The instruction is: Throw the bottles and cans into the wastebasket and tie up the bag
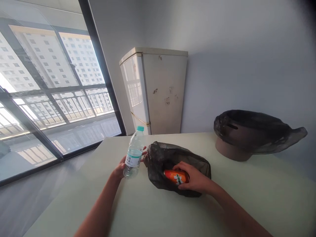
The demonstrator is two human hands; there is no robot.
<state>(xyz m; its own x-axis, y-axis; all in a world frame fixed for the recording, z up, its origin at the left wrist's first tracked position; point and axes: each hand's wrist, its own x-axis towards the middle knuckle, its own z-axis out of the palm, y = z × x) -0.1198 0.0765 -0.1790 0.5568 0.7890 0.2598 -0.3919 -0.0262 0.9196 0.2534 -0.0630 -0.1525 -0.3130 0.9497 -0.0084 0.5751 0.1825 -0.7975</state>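
A clear plastic bottle [133, 154] with a green cap and a white label leans slightly right, held up by my left hand [119, 168], whose fingers pass behind it. Beside the bottle, a black plastic bag [160, 164] lies on the table with its mouth open. My right hand [194, 177] is closed round an orange Mirinda can [176, 176], which lies on its side at the bag's opening. The inside of the bag is dark, and its contents cannot be made out.
At the table's [138, 210] back right stands a brown bin [232, 149] lined with a black bag that spreads past its rim. Behind the table are a white refrigerator [164, 92] and a wall. A framed glass door [56, 82] is on the left.
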